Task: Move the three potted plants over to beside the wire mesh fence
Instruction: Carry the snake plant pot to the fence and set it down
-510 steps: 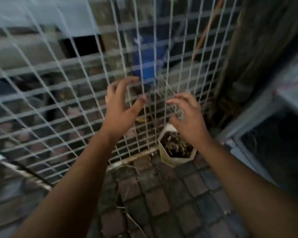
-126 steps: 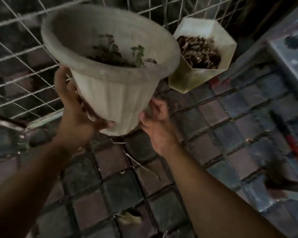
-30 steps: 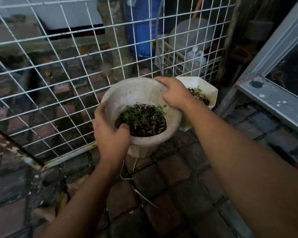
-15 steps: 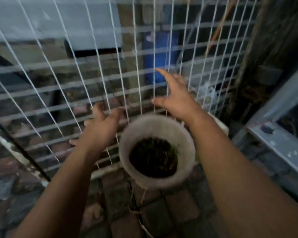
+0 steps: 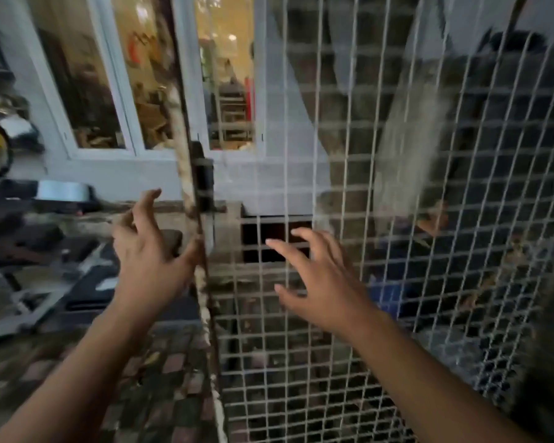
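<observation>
Head: my left hand [image 5: 147,260] & right hand [image 5: 320,282] spread, empty. No pot seen; prob heavy, grab rim w/ both.

A white wire fence [image 5: 365,346] stands upright, its square mesh filling the right half of view, a rusted post [image 5: 185,167] edging its left.

a pale grey wall [image 5: 125,180] is filling the upper left, its white-framed windows [image 5: 90,91] are glowing with warm light, and a brick-paved floor [image 5: 173,394] is spreading across the lower left.
</observation>
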`<move>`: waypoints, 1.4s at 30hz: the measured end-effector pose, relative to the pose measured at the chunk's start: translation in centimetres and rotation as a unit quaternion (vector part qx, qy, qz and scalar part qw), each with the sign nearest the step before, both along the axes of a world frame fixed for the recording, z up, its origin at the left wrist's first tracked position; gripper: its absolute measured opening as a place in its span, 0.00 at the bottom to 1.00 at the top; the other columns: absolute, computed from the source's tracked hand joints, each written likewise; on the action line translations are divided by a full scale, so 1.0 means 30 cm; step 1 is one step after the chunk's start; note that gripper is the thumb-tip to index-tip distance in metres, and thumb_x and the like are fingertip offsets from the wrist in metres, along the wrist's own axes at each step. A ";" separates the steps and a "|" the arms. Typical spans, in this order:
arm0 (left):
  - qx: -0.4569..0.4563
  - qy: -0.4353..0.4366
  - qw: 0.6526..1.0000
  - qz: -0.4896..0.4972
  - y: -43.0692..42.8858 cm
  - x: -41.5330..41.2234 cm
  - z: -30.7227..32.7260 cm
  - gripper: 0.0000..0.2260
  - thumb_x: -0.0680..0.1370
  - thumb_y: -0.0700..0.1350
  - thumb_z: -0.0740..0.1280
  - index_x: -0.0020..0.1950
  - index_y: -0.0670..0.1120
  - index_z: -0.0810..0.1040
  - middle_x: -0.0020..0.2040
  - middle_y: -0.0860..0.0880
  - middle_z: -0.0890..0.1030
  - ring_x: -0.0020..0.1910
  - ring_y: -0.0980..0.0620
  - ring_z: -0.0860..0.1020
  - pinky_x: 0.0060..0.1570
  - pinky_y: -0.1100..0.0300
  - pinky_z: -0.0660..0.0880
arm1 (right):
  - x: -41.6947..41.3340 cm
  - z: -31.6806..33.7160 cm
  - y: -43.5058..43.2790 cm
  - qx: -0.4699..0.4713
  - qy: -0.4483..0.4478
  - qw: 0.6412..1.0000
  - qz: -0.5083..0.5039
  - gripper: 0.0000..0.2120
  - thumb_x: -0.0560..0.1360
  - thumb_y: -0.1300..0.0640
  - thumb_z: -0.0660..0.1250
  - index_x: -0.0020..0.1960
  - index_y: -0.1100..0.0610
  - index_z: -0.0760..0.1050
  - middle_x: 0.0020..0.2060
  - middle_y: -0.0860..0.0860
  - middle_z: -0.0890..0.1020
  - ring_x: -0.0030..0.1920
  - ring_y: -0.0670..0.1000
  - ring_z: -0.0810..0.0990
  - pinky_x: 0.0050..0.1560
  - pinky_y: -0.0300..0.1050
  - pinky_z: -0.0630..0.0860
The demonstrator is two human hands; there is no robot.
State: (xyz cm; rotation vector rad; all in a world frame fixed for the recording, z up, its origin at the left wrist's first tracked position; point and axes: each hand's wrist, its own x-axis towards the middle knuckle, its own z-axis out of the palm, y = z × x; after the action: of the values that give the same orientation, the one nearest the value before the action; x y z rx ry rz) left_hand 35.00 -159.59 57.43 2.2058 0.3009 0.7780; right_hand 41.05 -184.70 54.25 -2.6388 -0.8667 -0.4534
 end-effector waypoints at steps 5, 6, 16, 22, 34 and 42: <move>-0.081 0.050 0.989 -0.116 0.210 0.130 0.548 0.42 0.81 0.48 0.72 0.86 0.50 0.47 0.84 0.39 0.57 0.84 0.39 0.59 0.82 0.42 0.59 | 0.101 0.591 0.299 0.049 -0.021 0.998 -0.031 0.36 0.78 0.42 0.71 0.81 0.45 0.61 0.77 0.60 0.61 0.78 0.65 0.58 0.77 0.63 0.62; -0.081 0.056 0.985 -0.141 0.221 0.156 0.625 0.42 0.82 0.48 0.71 0.86 0.51 0.46 0.84 0.38 0.58 0.83 0.39 0.60 0.80 0.45 0.61 | 0.120 0.669 0.337 0.058 -0.028 0.997 -0.043 0.36 0.77 0.42 0.71 0.81 0.46 0.62 0.77 0.60 0.62 0.78 0.65 0.59 0.77 0.62 0.62; -0.052 -0.003 0.978 -0.202 0.188 0.285 0.720 0.32 0.85 0.38 0.63 0.85 0.52 0.53 0.73 0.41 0.71 0.70 0.42 0.75 0.74 0.46 0.71 | 0.259 0.758 0.470 0.044 -0.007 0.989 -0.144 0.28 0.79 0.39 0.68 0.76 0.45 0.65 0.78 0.57 0.59 0.74 0.64 0.68 0.67 0.62 0.75; -0.098 -0.042 0.968 -0.229 0.239 0.320 0.639 0.27 0.81 0.50 0.66 0.76 0.65 0.60 0.60 0.54 0.83 0.54 0.63 0.84 0.57 0.50 0.84 | 0.291 0.640 0.523 0.161 -0.092 0.968 -0.168 0.17 0.78 0.47 0.71 0.64 0.53 0.78 0.64 0.59 0.77 0.67 0.65 0.70 0.61 0.62 0.76; -0.174 0.090 0.901 -0.386 0.489 0.409 0.637 0.28 0.80 0.34 0.73 0.77 0.48 0.70 0.60 0.44 0.80 0.55 0.51 0.83 0.51 0.68 0.81 | 0.298 0.650 0.682 0.298 -0.184 0.896 -0.272 0.14 0.75 0.63 0.73 0.58 0.65 0.78 0.60 0.70 0.77 0.65 0.65 0.74 0.68 0.61 0.72; -0.263 0.035 0.947 -0.183 1.478 0.339 0.622 0.26 0.80 0.38 0.73 0.76 0.50 0.71 0.63 0.44 0.76 0.61 0.46 0.79 0.62 0.53 0.81 | 0.368 0.738 1.707 0.192 -0.070 0.972 0.112 0.16 0.69 0.69 0.69 0.55 0.59 0.82 0.55 0.62 0.77 0.58 0.66 0.76 0.66 0.54 0.71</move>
State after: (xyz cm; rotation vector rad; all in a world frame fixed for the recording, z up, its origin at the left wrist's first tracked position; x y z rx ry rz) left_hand 45.17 -115.26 76.08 1.7115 0.1076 0.3589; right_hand 52.07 -133.51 76.41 -2.1502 -0.9921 -0.6780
